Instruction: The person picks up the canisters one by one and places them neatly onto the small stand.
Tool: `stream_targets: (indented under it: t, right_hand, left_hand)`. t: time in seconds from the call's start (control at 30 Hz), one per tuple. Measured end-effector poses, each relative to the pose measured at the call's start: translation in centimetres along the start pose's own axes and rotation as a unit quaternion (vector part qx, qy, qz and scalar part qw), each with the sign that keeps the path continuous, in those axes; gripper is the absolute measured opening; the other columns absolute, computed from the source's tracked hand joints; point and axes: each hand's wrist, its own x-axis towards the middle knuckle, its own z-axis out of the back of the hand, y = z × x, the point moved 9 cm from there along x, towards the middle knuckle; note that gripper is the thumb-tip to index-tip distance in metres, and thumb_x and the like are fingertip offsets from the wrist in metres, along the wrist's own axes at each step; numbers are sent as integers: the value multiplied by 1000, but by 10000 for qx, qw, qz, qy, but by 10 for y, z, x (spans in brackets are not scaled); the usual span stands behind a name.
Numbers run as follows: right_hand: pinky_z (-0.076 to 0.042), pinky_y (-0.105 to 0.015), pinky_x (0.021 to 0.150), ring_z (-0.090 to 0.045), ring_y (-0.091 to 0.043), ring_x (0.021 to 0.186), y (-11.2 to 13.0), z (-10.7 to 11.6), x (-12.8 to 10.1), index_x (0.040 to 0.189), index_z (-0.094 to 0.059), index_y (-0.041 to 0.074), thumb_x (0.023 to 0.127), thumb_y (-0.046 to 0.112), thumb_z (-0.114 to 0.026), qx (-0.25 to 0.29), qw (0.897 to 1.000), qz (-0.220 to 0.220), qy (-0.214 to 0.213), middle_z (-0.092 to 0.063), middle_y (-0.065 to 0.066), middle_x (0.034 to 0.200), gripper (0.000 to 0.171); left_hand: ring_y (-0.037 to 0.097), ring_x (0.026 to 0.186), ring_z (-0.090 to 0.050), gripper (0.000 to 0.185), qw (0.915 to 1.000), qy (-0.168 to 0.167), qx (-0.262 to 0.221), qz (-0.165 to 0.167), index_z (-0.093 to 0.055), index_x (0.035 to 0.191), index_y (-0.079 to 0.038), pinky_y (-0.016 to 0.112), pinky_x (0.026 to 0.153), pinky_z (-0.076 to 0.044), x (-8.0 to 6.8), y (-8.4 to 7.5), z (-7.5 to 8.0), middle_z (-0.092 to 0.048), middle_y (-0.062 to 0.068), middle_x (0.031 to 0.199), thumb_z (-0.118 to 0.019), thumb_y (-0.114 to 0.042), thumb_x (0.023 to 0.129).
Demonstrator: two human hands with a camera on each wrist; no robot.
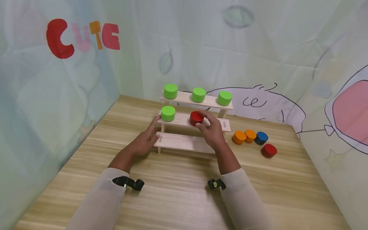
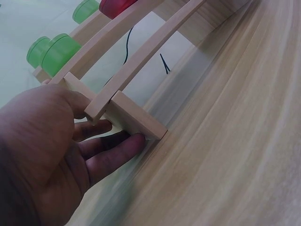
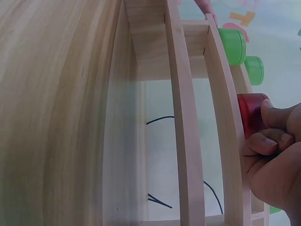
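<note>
Light wooden bench [image 1: 178,191] carrying a three-step wooden shelf [image 1: 184,142] and loose coloured discs.

The shelf stands toward the back of the bench, near the fabric wall. Its top step holds three green discs [image 1: 198,95] in a row, its middle step a green disc [image 1: 168,113] at the left and a red disc [image 1: 196,118] beside it. To the right, on the bench itself, lie two orange discs [image 1: 244,136], a blue disc [image 1: 261,138] and a second red disc [image 1: 269,150], close together.

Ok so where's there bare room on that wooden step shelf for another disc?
The bottom step is bare between both hands. The middle step is free right of the red disc. The top step, with three green discs, is crowded.
</note>
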Motion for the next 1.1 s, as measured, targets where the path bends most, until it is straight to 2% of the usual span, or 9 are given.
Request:
stream_targets:
  t: [0.3, 0.43, 0.53, 0.7, 0.77, 0.93, 1.0, 1.1]
  right_hand:
    - [-58, -53, 112, -43, -30, 162, -9, 13, -6, 160, -58, 18, 101, 1, -75, -104, 9997, -207, -96, -54, -6, 168, 63]
    - [-63, -51, 104, -64, -39, 143, -11, 23, -9, 157, -61, 17, 101, 1, -75, -142, 9993, -308, -147, -56, -7, 166, 61]
    - [-66, -44, 98, -73, -44, 127, -11, 32, -10, 155, -63, 14, 101, 0, -75, -194, 9989, -333, -249, -57, -10, 165, 57]
    - [-66, -31, 90, -74, -43, 125, -13, 46, -13, 152, -65, 10, 100, 0, -75, -262, 9984, -376, -343, -58, -11, 164, 54]
    - [-66, -33, 91, -72, -42, 128, -15, 51, -15, 152, -66, 10, 101, 1, -75, -312, 9982, -381, -354, -58, -11, 163, 53]
    - [-63, -50, 103, -66, -41, 140, -22, 64, -21, 152, -65, 9, 103, 4, -73, -509, 9974, -379, -349, -56, -12, 166, 50]
    - [-62, -50, 104, -68, -44, 137, -26, 70, -24, 152, -64, 8, 104, 3, -72, -508, 9974, -374, -339, -55, -14, 166, 49]
    - [-65, -37, 97, -72, -49, 128, -31, 78, -29, 152, -65, 6, 104, 2, -72, -458, 9979, -309, -350, -55, -17, 165, 49]
  left_hand:
    - [56, 154, -46, 78, 10000, -17, 57, -52, 9, 175, -41, 72, 126, -35, 2, 2, -1, -36, 28, 175, -42, -23, 119]
    - [56, 155, -44, 79, 10000, 8, -20, -28, 8, 175, -42, 72, 127, -33, 1, 2, -1, -36, 29, 174, -42, -22, 118]
    - [55, 156, -43, 79, 10000, 13, -36, 11, 8, 175, -44, 71, 128, -32, 2, 2, -2, -35, 28, 175, -42, -23, 118]
    - [56, 156, -43, 78, 10000, 0, 29, 56, 9, 175, -44, 72, 128, -31, 1, 1, 0, -35, 28, 175, -41, -23, 119]
    - [56, 156, -43, 78, 10000, 7, 35, 53, 9, 175, -43, 72, 128, -30, 1, 1, 0, -35, 28, 175, -41, -23, 119]
    - [57, 154, -45, 79, 10000, 9, -10, -1, 9, 175, -41, 72, 127, -32, 0, 0, -1, -36, 30, 174, -42, -22, 118]
    - [57, 153, -46, 79, 10000, 3, -12, -32, 9, 176, -40, 72, 127, -33, 0, 0, -1, -37, 30, 173, -43, -21, 118]
    - [57, 152, -46, 79, 10000, 3, 22, -58, 9, 176, -40, 72, 126, -35, 1, 0, -1, -37, 30, 173, -43, -22, 118]
